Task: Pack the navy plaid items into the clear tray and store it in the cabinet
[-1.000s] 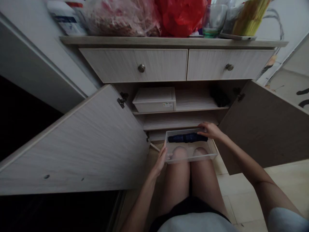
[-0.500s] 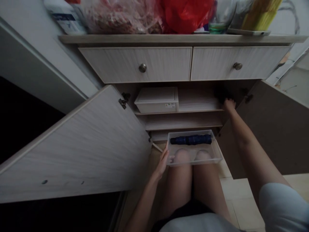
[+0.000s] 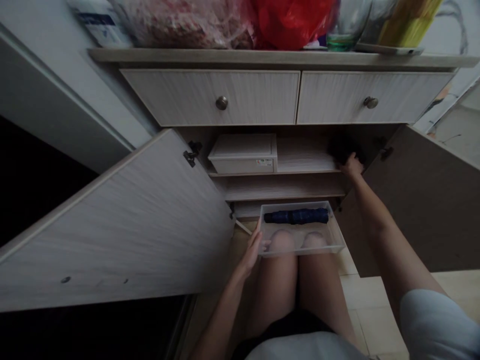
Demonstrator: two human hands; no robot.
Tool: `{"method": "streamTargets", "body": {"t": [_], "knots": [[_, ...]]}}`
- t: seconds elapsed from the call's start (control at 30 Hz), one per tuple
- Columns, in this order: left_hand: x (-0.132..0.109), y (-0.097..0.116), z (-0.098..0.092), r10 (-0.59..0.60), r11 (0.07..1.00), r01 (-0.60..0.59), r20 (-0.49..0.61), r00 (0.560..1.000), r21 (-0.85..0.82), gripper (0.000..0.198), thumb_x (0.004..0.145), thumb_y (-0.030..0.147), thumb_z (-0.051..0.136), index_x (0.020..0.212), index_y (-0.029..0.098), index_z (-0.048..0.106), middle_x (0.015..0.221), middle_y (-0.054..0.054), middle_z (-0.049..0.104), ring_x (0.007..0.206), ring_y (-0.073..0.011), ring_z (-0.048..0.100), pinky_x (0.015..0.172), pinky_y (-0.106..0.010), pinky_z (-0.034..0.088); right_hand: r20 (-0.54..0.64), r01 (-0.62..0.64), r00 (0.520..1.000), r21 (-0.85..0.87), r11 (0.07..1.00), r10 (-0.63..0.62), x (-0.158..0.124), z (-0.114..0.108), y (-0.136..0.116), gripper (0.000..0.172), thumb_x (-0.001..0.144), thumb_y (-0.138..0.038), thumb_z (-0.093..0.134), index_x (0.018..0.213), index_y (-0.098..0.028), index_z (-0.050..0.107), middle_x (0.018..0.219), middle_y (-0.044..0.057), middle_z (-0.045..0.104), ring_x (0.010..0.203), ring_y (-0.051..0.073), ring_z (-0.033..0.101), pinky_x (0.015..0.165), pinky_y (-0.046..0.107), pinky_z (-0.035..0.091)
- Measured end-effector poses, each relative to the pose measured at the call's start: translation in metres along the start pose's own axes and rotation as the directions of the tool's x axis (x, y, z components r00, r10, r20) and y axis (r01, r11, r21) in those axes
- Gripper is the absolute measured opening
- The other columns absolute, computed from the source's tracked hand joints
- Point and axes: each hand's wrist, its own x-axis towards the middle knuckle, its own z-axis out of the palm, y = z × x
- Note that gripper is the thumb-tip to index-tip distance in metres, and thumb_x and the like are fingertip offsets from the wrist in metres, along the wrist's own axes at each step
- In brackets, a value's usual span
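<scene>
A clear plastic bin (image 3: 318,243) rests on my knees. My left hand (image 3: 255,248) grips its left side, thumb inside the wall and fingers outside. In the bin lies a folded dark blue umbrella (image 3: 298,216), along the far wall. My right hand (image 3: 352,165) reaches into the right end of the cabinet's upper shelf (image 3: 305,155). Its fingers are closed on a black bundle (image 3: 339,149), which is too dark to make out in detail. On the same shelf, to the left, sits a white lidded box (image 3: 243,152) with a small label.
Both cabinet doors, left (image 3: 142,225) and right (image 3: 420,205), stand wide open around me. Two drawers with knobs (image 3: 221,103) are closed above. The countertop (image 3: 262,56) holds a white bottle (image 3: 103,25), a plastic bag (image 3: 187,25), a red bag (image 3: 292,22) and a glass (image 3: 345,30).
My right hand has shifted slightly left on the shelf, and the black bundle with it. My left hand and the bin with the umbrella have stayed in place.
</scene>
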Motion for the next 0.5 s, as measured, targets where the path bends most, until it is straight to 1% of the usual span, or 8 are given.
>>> {"method": "streamTargets", "body": {"t": [0.07, 0.17, 0.23, 0.3, 0.33, 0.37, 0.43, 0.5], "knots": [[-0.001, 0.001, 0.001, 0.003, 1.000, -0.003, -0.006, 1.000, 0.000, 0.073, 0.091, 0.057, 0.059, 0.156, 0.041, 0.031, 0.166, -0.004, 0.030, 0.097, -0.0202, 0.070, 0.076, -0.027, 0.054, -0.037, -0.020, 0.999, 0.096, 0.995, 0.024, -0.006, 0.000, 0.003, 0.069, 0.082, -0.032, 0.063, 0.141, -0.004, 0.040, 0.127, 0.028, 0.058, 0.118, 0.038, 0.059, 0.098, 0.050, 0.046], [-0.002, 0.001, 0.000, 0.006, 1.000, -0.006, -0.005, 1.000, -0.017, 0.071, 0.092, 0.054, 0.059, 0.155, 0.041, 0.032, 0.166, -0.004, 0.029, 0.098, -0.0204, 0.071, 0.076, -0.027, 0.053, -0.063, -0.008, 0.998, 0.318, 0.948, 0.029, -0.022, -0.002, 0.007, 0.060, 0.080, -0.032, 0.062, 0.133, -0.009, 0.048, 0.119, 0.022, 0.063, 0.113, 0.034, 0.061, 0.096, 0.046, 0.048], [-0.001, 0.000, -0.001, -0.001, 1.000, 0.001, -0.006, 1.000, -0.023, 0.071, 0.092, 0.053, 0.059, 0.156, 0.039, 0.031, 0.164, -0.006, 0.034, 0.097, -0.0203, 0.071, 0.077, -0.027, 0.053, -0.037, 0.045, 0.999, 0.497, 0.867, -0.031, -0.038, -0.006, 0.013, 0.059, 0.078, -0.036, 0.064, 0.130, -0.011, 0.051, 0.116, 0.019, 0.065, 0.109, 0.031, 0.062, 0.093, 0.044, 0.050], [-0.001, -0.001, -0.002, -0.020, 1.000, 0.020, -0.015, 1.000, -0.017, 0.073, 0.093, 0.053, 0.058, 0.158, 0.037, 0.028, 0.159, -0.010, 0.043, 0.095, -0.0199, 0.071, 0.077, -0.027, 0.053, 0.015, 0.127, 0.984, 0.643, 0.755, -0.178, -0.060, -0.014, 0.021, 0.061, 0.075, -0.042, 0.068, 0.126, -0.013, 0.054, 0.114, 0.016, 0.066, 0.104, 0.029, 0.064, 0.090, 0.042, 0.052], [0.000, -0.002, -0.002, -0.031, 0.999, 0.030, -0.020, 0.999, -0.013, 0.075, 0.093, 0.054, 0.058, 0.158, 0.036, 0.027, 0.156, -0.012, 0.047, 0.093, -0.0195, 0.071, 0.077, -0.026, 0.053, 0.037, 0.177, 0.960, 0.690, 0.702, -0.278, -0.073, -0.020, 0.027, 0.061, 0.073, -0.045, 0.070, 0.124, -0.014, 0.057, 0.113, 0.014, 0.067, 0.103, 0.029, 0.064, 0.090, 0.042, 0.052], [0.000, -0.002, -0.002, -0.037, 0.999, 0.037, -0.023, 0.999, -0.011, 0.076, 0.092, 0.054, 0.059, 0.158, 0.035, 0.026, 0.154, -0.013, 0.048, 0.092, -0.0192, 0.071, 0.076, -0.026, 0.053, 0.052, 0.233, 0.921, 0.719, 0.654, -0.386, -0.086, -0.026, 0.032, 0.061, 0.072, -0.048, 0.072, 0.122, -0.016, 0.059, 0.112, 0.013, 0.068, 0.103, 0.029, 0.064, 0.092, 0.043, 0.052], [0.000, -0.003, -0.002, -0.028, 1.000, 0.028, -0.018, 0.999, -0.011, 0.076, 0.092, 0.054, 0.060, 0.158, 0.036, 0.027, 0.156, -0.012, 0.046, 0.092, -0.0186, 0.071, 0.076, -0.025, 0.053, 0.070, 0.349, 0.814, 0.735, 0.582, -0.577, -0.114, -0.042, 0.042, 0.061, 0.071, -0.051, 0.076, 0.120, -0.018, 0.062, 0.113, 0.010, 0.069, 0.105, 0.029, 0.064, 0.095, 0.043, 0.051], [-0.001, -0.004, -0.002, -0.005, 1.000, 0.005, -0.007, 1.000, -0.007, 0.072, 0.092, 0.055, 0.059, 0.157, 0.039, 0.029, 0.162, -0.008, 0.038, 0.095, -0.0193, 0.071, 0.077, -0.027, 0.054, 0.124, 0.426, 0.692, 0.725, 0.541, -0.711, -0.140, -0.056, 0.049, 0.059, 0.075, -0.052, 0.076, 0.122, -0.019, 0.063, 0.115, 0.010, 0.069, 0.107, 0.028, 0.064, 0.097, 0.043, 0.051]]}}
